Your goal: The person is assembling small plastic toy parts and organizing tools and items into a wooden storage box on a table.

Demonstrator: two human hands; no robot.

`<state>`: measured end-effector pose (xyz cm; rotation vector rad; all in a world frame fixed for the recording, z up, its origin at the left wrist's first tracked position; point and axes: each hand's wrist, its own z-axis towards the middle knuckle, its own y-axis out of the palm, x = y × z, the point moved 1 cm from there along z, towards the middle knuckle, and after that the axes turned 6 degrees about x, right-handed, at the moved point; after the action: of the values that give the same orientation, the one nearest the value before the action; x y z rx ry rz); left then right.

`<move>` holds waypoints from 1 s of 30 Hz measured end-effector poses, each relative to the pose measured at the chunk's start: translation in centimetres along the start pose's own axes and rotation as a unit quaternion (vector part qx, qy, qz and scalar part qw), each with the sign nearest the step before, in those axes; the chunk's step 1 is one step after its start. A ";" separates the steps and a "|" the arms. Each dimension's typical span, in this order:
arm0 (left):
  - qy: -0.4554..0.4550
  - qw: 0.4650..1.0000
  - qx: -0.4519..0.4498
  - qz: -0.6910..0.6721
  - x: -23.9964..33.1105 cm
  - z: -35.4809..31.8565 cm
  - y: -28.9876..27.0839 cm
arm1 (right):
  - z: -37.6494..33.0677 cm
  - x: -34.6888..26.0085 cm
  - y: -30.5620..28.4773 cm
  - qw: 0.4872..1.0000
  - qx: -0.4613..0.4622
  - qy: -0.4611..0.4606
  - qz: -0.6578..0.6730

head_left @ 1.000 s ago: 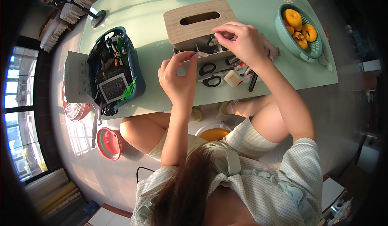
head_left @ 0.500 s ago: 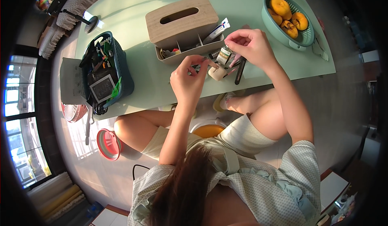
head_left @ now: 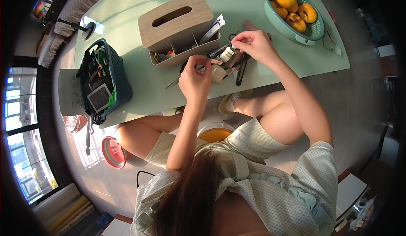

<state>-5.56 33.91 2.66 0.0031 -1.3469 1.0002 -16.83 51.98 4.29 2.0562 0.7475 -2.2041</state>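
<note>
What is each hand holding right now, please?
Left hand: fingers pinched on something too small to identify.
Right hand: fingers closed on a small bottle.

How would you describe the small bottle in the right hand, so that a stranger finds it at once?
On the green table, look in front of the wooden tissue box. The right hand pinches a small bottle there. Unlike the dark pens beside it, it is pale and stubby.

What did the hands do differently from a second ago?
The right hand came down from the wooden box to the small items in front of it and now pinches a little bottle. The left hand stayed raised beside it. The fruit bowl and dark basket look unmoved.
</note>
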 end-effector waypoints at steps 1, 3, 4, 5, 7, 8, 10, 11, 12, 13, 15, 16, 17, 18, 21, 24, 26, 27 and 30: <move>0.000 1.000 -0.001 0.000 -0.1 0.0 0.0 | 0.3 0.5 -0.1 1.000 0.000 0.005 0.006; 0.013 0.999 0.005 0.035 -0.2 0.1 0.0 | 0.7 1.3 -0.1 1.000 0.007 0.014 0.000; 0.013 0.999 0.005 0.036 -0.2 0.1 -0.1 | 0.8 1.6 -0.1 1.000 0.014 0.023 -0.007; 0.007 0.999 -0.002 0.047 -0.1 0.1 -0.3 | 0.8 1.9 -0.1 1.000 0.014 0.023 -0.007; -0.001 0.998 -0.008 0.060 -0.3 0.2 -0.6 | 0.7 1.8 0.1 0.994 0.040 -0.014 -0.097; 0.004 0.998 -0.003 0.058 -0.4 0.2 -0.7 | 0.6 1.7 0.2 0.994 0.039 -0.014 -0.097; 0.008 0.998 0.004 0.057 -0.5 0.3 -1.0 | 0.4 0.8 0.5 0.986 0.052 -0.037 -0.153; 0.007 0.999 0.009 0.045 -0.5 0.3 -1.2 | 0.2 0.3 0.5 0.986 0.050 -0.038 -0.154; 0.007 0.999 0.014 0.033 -0.5 0.4 -1.5 | 0.0 -0.4 0.5 0.985 0.056 -0.044 -0.158; 0.006 0.999 0.015 0.033 -0.5 0.4 -1.7 | -0.2 -1.1 0.6 0.983 0.061 -0.051 -0.163; 0.018 0.999 0.023 0.023 -0.2 0.6 -2.4 | -0.4 -2.1 0.5 0.982 0.061 -0.052 -0.169; 0.019 0.999 0.024 0.023 0.0 0.8 -2.8 | -0.5 -2.6 0.5 0.981 0.063 -0.052 -0.174; 0.029 0.999 0.034 0.021 0.3 0.9 -3.3 | -0.6 -3.0 0.5 0.981 0.063 -0.054 -0.173; 0.037 0.998 0.045 0.019 0.3 1.1 -3.7 | -0.7 -3.4 0.8 0.981 0.061 -0.057 -0.175; 0.086 0.992 0.095 0.020 -0.2 2.0 -5.1 | -0.8 -4.2 2.0 0.975 0.062 -0.092 -0.193; 0.087 0.988 0.120 0.049 -1.0 3.4 -6.7 | -0.7 -5.9 3.8 0.955 0.063 -0.172 -0.231; 0.085 0.984 0.130 0.084 -1.6 4.4 -8.0 | -0.6 -6.9 5.3 0.942 0.048 -0.226 -0.244; 0.084 0.984 0.132 0.083 -1.9 4.9 -8.3 | -0.3 -7.1 6.1 0.929 0.047 -0.279 -0.239; 0.120 0.968 0.145 0.164 -2.1 6.1 -9.3 | 0.2 -7.7 7.7 0.928 0.016 -0.271 -0.255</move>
<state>-4.71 23.79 7.59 -0.1195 -0.9881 1.4240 -13.43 42.81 9.18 1.2218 1.2729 -2.8613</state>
